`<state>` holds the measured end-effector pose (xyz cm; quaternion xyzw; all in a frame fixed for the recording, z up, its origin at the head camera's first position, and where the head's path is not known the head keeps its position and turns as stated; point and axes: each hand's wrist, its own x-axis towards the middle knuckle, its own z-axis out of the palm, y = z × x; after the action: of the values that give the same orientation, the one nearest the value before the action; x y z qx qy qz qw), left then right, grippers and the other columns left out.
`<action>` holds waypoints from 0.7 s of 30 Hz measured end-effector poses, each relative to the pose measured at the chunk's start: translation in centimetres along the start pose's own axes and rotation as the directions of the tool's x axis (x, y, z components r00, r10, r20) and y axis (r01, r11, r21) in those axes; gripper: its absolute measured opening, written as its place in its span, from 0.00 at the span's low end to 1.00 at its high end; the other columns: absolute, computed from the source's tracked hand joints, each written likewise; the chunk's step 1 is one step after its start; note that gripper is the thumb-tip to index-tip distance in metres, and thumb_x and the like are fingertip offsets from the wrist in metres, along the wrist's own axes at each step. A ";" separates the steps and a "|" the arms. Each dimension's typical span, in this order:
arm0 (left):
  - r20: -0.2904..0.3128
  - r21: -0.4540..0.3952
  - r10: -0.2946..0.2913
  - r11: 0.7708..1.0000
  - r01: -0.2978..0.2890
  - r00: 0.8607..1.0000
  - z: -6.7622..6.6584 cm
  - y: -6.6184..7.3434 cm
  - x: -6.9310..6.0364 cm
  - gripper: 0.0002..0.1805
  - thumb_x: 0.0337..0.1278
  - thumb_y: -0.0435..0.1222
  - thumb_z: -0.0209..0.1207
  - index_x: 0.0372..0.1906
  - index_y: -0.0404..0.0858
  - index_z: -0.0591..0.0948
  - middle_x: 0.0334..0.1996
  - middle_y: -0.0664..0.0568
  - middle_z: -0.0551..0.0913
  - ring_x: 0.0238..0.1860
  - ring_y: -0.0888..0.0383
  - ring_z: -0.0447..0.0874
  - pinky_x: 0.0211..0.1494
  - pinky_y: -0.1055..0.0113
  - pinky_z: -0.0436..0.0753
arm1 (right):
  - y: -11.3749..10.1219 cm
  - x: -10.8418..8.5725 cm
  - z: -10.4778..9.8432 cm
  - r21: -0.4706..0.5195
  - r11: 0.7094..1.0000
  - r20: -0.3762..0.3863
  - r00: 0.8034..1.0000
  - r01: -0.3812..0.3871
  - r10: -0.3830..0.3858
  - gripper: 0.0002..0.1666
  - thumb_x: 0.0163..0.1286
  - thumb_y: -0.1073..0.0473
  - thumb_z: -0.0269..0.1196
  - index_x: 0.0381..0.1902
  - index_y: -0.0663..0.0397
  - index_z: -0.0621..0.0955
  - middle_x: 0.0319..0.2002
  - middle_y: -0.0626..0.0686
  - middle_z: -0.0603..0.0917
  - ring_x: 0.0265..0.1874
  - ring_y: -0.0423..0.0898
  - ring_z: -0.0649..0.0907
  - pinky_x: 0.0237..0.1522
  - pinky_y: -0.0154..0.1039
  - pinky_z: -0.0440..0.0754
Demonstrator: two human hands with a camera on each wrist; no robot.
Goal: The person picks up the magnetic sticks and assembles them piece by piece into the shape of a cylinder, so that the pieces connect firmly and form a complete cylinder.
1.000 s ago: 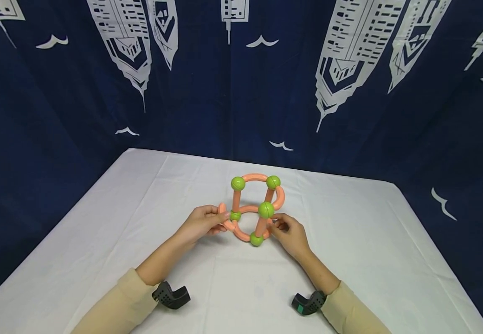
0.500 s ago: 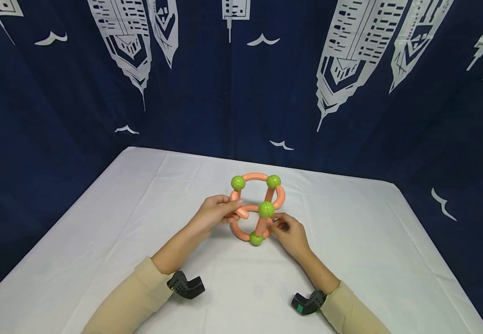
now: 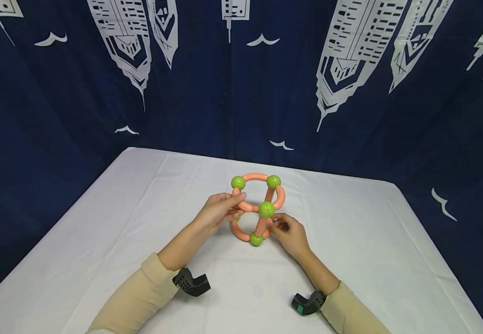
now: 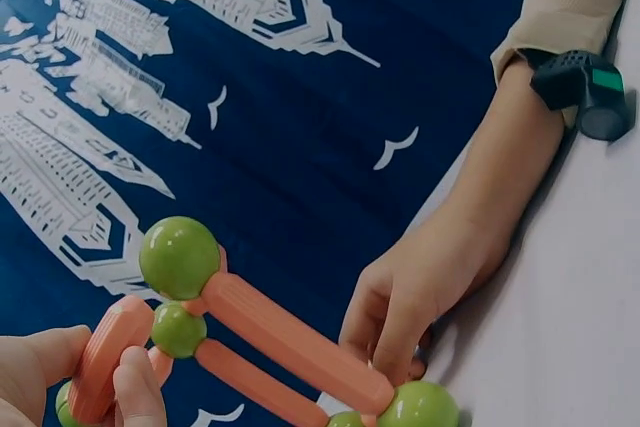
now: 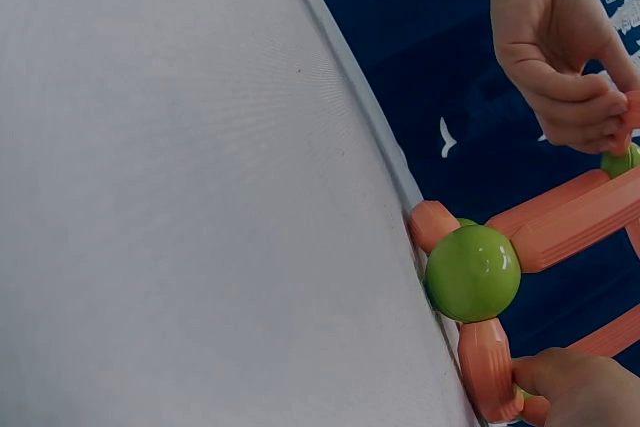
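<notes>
A frame of green balls [image 3: 266, 209] and orange rods stands on the table, with curved rods forming an upper and a lower ring and straight rods upright between. My left hand [image 3: 220, 211] pinches a curved orange rod [image 4: 112, 357] between thumb and fingers. In the head view this rod spans from the upper left ball [image 3: 238, 183] to the front upper ball, its ends at or close to both. My right hand [image 3: 291, 234] pinches a lower curved rod [image 5: 487, 372] beside the front upright rod [image 3: 261, 226]. The left upright is hidden behind my left hand.
A white cloth covers the table [image 3: 370, 241]. Behind it hangs a dark blue curtain [image 3: 208, 102] with white building and bird prints. Black cameras sit on my left wrist [image 3: 192, 283] and right wrist [image 3: 309, 303].
My left hand has moved right and up with the curved rod, from beside the lower left ball to the upper ring's front left gap. My right hand has stayed in place.
</notes>
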<state>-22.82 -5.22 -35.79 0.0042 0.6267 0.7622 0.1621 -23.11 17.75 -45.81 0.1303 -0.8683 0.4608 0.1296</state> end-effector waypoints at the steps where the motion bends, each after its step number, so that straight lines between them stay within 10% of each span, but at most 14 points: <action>1: 0.006 -0.006 -0.002 1.000 0.002 1.000 0.1 0.0 0.0 0.16 0.62 0.43 0.63 0.28 0.33 0.87 0.32 0.47 0.88 0.24 0.65 0.74 0.29 0.77 0.74 | 0.0 0.0 0.0 -0.001 1.000 0.000 1.000 -0.001 0.001 0.12 0.62 0.61 0.69 0.44 0.56 0.84 0.28 0.48 0.80 0.28 0.44 0.78 0.33 0.36 0.76; 21: -0.045 -0.092 -0.050 0.995 0.046 0.998 1.6 0.3 -0.3 0.12 0.61 0.38 0.64 0.24 0.37 0.80 0.21 0.54 0.83 0.23 0.66 0.80 0.29 0.79 0.78 | 0.0 0.1 -0.1 0.015 1.000 0.018 1.000 0.000 -0.001 0.12 0.63 0.61 0.68 0.45 0.57 0.84 0.27 0.48 0.80 0.27 0.43 0.77 0.31 0.35 0.75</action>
<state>-22.24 -3.85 -35.13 -0.0363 0.5949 0.7858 0.1655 -23.18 17.85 -45.74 0.1357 -0.8658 0.4662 0.1210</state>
